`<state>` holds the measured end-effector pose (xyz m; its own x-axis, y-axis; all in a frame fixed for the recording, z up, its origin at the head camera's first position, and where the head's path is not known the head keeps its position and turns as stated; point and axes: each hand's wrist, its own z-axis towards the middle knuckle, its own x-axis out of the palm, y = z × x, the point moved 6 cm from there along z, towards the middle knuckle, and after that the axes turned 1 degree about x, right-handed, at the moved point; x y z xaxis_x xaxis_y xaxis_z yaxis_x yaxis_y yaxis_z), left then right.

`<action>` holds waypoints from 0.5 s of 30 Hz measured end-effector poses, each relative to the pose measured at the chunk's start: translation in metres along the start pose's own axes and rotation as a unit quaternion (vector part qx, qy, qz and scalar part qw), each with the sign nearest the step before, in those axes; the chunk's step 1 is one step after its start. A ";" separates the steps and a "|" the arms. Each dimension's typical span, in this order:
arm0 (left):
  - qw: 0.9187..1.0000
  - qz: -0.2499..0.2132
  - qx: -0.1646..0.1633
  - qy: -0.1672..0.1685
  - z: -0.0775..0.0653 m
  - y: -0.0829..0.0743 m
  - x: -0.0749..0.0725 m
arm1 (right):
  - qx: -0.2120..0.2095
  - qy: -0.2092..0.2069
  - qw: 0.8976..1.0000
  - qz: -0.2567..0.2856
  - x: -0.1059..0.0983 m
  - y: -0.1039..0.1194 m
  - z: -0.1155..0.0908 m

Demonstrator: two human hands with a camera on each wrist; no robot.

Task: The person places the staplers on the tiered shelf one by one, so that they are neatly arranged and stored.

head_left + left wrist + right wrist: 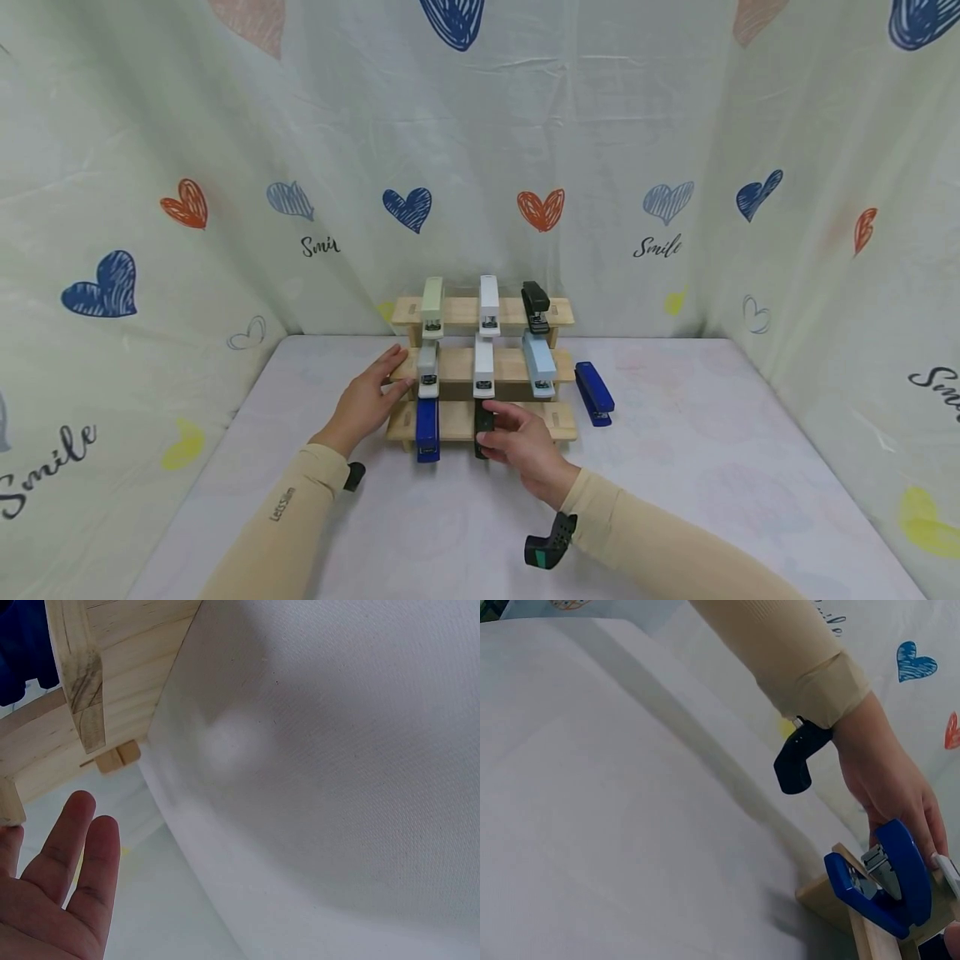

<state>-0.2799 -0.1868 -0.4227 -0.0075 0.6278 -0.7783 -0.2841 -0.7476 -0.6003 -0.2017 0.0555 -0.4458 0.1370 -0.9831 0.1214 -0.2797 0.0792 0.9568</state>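
My right hand [525, 446] pinches a black stapler [481, 421] at the middle of the bottom tier of a three-tier wooden rack [453, 421]. At the rack's left end, my left hand [367, 404] rests against the middle tier, its thumb close to a grey stapler [428, 362]. Fairly straight fingers [101, 862] of that hand show beside the wood in the left wrist view. Left of the black stapler sits a blue stapler [427, 429], seen from the side in the right wrist view. The right hand's grip is largely outside its own wrist view.
Above stand a green stapler [432, 302], a white stapler [489, 302] and another black stapler [536, 304] on the top tier. The middle tier also bears a white stapler [483, 365] and a light blue stapler [538, 364]. A second blue stapler [594, 392] lies on the table to the right.
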 end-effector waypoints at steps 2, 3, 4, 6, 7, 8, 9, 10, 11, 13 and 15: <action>1.000 0.002 -0.001 0.001 0.000 0.000 0.000 | -0.001 0.000 1.000 -0.001 0.000 0.000 0.000; 1.000 0.002 -0.001 0.001 0.000 -0.001 0.000 | -0.001 0.000 1.000 -0.002 0.000 0.000 0.000; 1.000 0.003 -0.001 0.001 0.000 -0.001 0.000 | 0.000 -0.001 1.000 -0.003 0.001 0.000 -0.001; 1.000 0.004 -0.002 0.002 -0.001 -0.001 0.000 | 0.000 -0.002 1.000 -0.005 0.001 0.001 -0.001; 1.000 0.004 -0.002 0.002 -0.001 -0.001 0.000 | 0.001 -0.002 1.000 -0.006 0.001 0.000 0.000; 1.000 0.004 -0.001 0.001 -0.001 -0.001 -0.001 | 0.001 -0.003 1.000 -0.006 0.001 0.000 0.000; 1.000 0.004 -0.001 0.001 -0.001 -0.001 -0.001 | 0.002 -0.003 1.000 -0.006 0.001 0.000 0.000; 1.000 0.004 0.000 0.001 -0.001 -0.002 -0.001 | 0.001 -0.004 1.000 -0.007 0.001 0.000 0.000; 1.000 0.004 0.000 0.000 -0.001 -0.002 -0.001 | 0.001 -0.004 1.000 -0.007 0.001 0.000 0.000; 1.000 0.005 0.002 0.000 -0.001 -0.002 -0.001 | 0.000 -0.003 1.000 -0.006 0.001 0.000 0.001; 1.000 0.005 0.002 -0.001 -0.001 -0.002 -0.001 | -0.001 -0.002 1.000 -0.006 0.001 0.001 0.001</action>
<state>-0.2786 -0.1863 -0.4210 -0.0116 0.6213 -0.7835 -0.2880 -0.7524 -0.5924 -0.2023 0.0543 -0.4452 0.1358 -0.9848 0.1086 -0.2758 0.0677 0.9588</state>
